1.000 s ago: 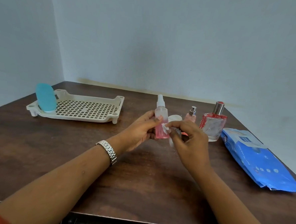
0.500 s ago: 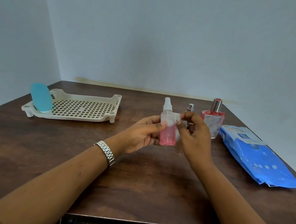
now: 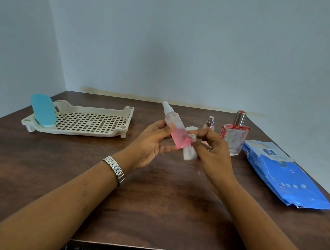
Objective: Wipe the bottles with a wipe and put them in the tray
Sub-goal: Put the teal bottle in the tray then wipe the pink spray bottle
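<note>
The spray bottle (image 3: 176, 128), clear with pink liquid in its lower half, is held above the table (image 3: 155, 201), to the right of the tray (image 3: 78, 132) and well apart from it. The bottle is tilted, its white nozzle pointed up and toward the tray.

The bottle is gripped at mid-body by the left hand (image 3: 151, 141): the thumb is pressed on the near side and the fingers are curled round the far side. A metal watch (image 3: 115, 169) is worn on this wrist.

A white wipe (image 3: 189, 154) is pinched by the right hand (image 3: 210, 152) between thumb and curled fingers, and is held against the lower end of the bottle, on the side away from the tray.

A blue bottle (image 3: 43, 110) is stood upright in the left end of the tray. Further right of the tray than the hands, a small pink bottle (image 3: 210, 123) and a square glass bottle (image 3: 234, 137) are stood upright on the table. A blue wipe pack (image 3: 286, 174) is laid flat just beyond them, farthest from the tray.
</note>
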